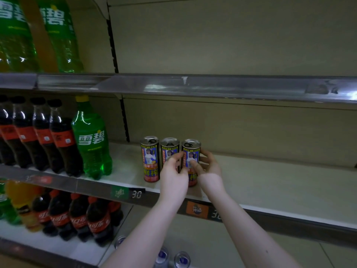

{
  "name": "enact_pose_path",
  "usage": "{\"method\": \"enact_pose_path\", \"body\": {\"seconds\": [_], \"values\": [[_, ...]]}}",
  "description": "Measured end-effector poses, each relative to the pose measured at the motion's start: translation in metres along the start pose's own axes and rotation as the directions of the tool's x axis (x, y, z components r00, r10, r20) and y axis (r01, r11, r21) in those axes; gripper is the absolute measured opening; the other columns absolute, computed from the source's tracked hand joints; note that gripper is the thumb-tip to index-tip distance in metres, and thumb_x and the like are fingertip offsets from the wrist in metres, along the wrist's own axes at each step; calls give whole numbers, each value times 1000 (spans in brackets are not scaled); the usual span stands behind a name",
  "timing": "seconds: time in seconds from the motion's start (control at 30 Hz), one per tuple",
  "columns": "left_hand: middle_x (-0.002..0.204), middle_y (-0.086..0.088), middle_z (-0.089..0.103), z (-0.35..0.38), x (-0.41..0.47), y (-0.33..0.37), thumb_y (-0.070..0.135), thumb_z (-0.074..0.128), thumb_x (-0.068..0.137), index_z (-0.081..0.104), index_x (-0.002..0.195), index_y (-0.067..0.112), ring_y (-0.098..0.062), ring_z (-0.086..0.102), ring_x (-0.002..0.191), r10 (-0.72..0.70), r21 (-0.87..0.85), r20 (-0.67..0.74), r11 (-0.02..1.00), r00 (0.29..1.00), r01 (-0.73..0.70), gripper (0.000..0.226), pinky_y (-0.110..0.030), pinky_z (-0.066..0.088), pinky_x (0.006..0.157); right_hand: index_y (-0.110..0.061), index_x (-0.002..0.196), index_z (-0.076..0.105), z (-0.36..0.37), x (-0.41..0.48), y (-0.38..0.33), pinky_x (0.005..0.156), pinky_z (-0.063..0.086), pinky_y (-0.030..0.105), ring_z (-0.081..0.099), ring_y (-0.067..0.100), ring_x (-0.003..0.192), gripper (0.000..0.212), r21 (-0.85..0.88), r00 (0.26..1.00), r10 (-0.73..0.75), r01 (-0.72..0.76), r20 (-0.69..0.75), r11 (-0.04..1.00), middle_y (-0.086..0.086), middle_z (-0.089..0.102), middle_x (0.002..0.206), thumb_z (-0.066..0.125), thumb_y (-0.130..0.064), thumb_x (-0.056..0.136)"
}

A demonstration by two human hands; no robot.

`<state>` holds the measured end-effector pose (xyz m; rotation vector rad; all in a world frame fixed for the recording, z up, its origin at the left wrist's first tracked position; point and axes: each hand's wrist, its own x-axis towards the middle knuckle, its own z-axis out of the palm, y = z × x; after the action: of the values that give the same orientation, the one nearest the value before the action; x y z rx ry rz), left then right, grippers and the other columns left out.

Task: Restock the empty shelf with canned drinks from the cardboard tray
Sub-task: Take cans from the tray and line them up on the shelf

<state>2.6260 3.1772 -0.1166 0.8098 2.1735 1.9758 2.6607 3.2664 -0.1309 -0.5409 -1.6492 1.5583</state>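
Observation:
Three tall printed drink cans stand upright in a row on the middle shelf [270, 182]. The left can [149, 159] stands free. My left hand [173, 175] covers the lower part of the middle can [170, 147], its fingertips between the middle and the right can. My right hand [206, 165] grips the right can [190, 151], thumb across its front and fingers round its right side. Several more can tops [181, 259] show at the bottom edge, between my forearms. The cardboard tray itself is not visible.
Cola bottles [58, 140] and a green soda bottle [92, 140] stand on the same shelf to the left of the cans. Large green bottles [58, 35] fill the upper left. More cola bottles [77, 217] sit on the lower shelf. A metal shelf rail [193, 86] runs overhead.

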Motion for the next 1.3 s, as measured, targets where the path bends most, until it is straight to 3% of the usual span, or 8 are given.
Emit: {"method": "enact_pose_path", "body": {"seconds": [0.1,0.23,0.43,0.57,0.77,0.87,1.03,1.3], "values": [[122,0,57,0,-5,2,-1,50,88,56,122,15,-11,51,107,-6,-7,12,1000,1000,6,38,-21,39,92,-6,132,43,-3,-3,-4,62,48,9,58,13,85,52,16,999,54,-54,6,998,13,58,112,65,-6,85],[121,-2,59,5,-12,7,-2,51,88,56,121,12,-15,55,108,0,-41,33,999,999,2,36,-31,43,99,-11,134,40,-10,-10,-9,79,43,20,51,18,104,56,-52,998,47,-49,-43,997,8,50,115,67,-11,84],[112,-5,60,24,-34,15,-7,50,86,57,116,9,-17,56,100,39,-59,43,998,998,-36,35,-36,45,98,-9,121,48,-38,-31,-15,71,44,3,57,16,98,34,-58,995,-65,61,-71,996,14,58,113,56,-1,89],[117,-3,58,42,-56,20,-5,49,87,56,119,6,-15,55,101,75,-45,74,996,994,-72,35,-17,39,86,-13,113,49,-69,-55,-25,75,44,4,56,-1,89,25,39,990,-114,117,-79,992,4,58,104,53,-1,91],[111,0,58,93,-111,47,-3,49,90,55,117,7,3,54,90,164,-159,140,977,976,-142,30,4,37,75,-15,112,51,-144,-101,-39,85,44,9,57,-4,96,22,95,981,-164,174,-108,980,-3,60,104,50,-3,93],[112,2,60,133,-154,57,3,49,92,57,111,17,5,55,92,175,-233,186,964,967,-130,24,-1,39,80,-16,112,52,-200,-131,-43,88,45,11,59,0,99,22,88,969,-185,202,-165,975,1,62,109,50,-4,94],[109,4,64,210,-237,62,9,49,94,59,109,20,-14,60,105,129,-272,290,961,948,-48,21,-28,46,95,-14,114,54,-309,-185,-32,94,47,20,60,13,109,23,68,948,-165,190,-272,979,6,63,113,51,-4,94],[108,10,63,331,-360,47,13,51,94,59,109,21,-9,59,105,20,-221,535,968,844,117,19,-24,46,92,-20,113,57,-471,-294,19,96,49,30,61,16,109,23,5,854,-2,6,-521,1000,-3,65,109,50,-8,95]]}}
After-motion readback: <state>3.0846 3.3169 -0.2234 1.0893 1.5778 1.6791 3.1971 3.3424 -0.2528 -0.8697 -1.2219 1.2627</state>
